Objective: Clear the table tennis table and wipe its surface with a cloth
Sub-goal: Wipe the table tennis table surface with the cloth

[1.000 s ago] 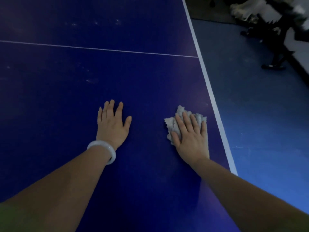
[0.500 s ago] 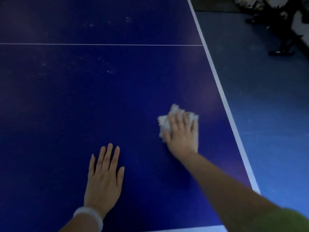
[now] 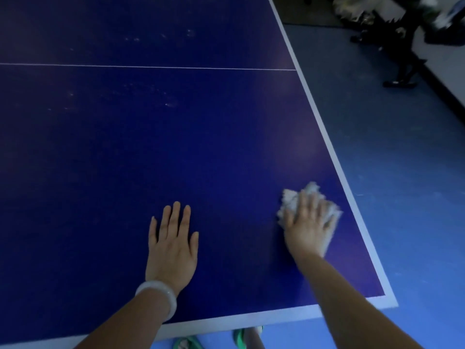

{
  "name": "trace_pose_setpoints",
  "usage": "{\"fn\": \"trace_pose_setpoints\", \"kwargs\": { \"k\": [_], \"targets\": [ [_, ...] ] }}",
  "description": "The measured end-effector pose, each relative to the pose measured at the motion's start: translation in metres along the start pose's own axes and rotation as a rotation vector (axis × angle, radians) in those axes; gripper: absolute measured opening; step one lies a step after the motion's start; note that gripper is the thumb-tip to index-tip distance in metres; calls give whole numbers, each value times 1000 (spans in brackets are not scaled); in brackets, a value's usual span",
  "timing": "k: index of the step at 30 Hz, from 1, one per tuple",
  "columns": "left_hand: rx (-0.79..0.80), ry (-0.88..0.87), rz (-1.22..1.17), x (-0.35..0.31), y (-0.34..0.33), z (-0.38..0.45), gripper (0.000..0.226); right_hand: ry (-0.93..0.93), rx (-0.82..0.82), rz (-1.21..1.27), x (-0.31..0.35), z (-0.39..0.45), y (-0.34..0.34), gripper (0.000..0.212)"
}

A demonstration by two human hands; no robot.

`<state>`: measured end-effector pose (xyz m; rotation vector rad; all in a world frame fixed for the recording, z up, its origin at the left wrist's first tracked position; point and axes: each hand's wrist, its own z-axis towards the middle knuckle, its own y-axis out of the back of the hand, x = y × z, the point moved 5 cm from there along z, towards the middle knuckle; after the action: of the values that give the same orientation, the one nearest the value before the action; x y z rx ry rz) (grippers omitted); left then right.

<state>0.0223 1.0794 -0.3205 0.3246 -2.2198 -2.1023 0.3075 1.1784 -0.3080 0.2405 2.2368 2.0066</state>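
just dragged the cloth (image 3: 308,206) back toward the table (image 3: 176,147) corner under my flat right hand (image 3: 308,227), left hand (image 3: 172,250) resting flat, so wiping's moving along.

Nothing I can read from here: no lettering, numbers or brand marks on the bench (image 3: 176,147), only its plain white lines, and the dim clutter at the far right is too blurred to show any text.

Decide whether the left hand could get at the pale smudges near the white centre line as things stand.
Probably yes: the left hand lies flat on bare blue table, with nothing between it and the pale smudges, though it would need a long stretch.
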Motion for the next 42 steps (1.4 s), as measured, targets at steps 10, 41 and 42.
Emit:
{"fn": "trace_pose_setpoints", "kwargs": {
  "k": [10, 41, 42],
  "targets": [
    [40, -137, -52, 18, 2, -10, 65, 507, -6, -157, -17, -63, -15, 63],
    [88, -147, -48, 51, 7, -50, 61, 389, 11, -23, 129, -156, -17, 63],
    [100, -151, -57, 50, 8, -49, 61, 507, 23, -13, 148, -162, -20, 63]
  ]
}}
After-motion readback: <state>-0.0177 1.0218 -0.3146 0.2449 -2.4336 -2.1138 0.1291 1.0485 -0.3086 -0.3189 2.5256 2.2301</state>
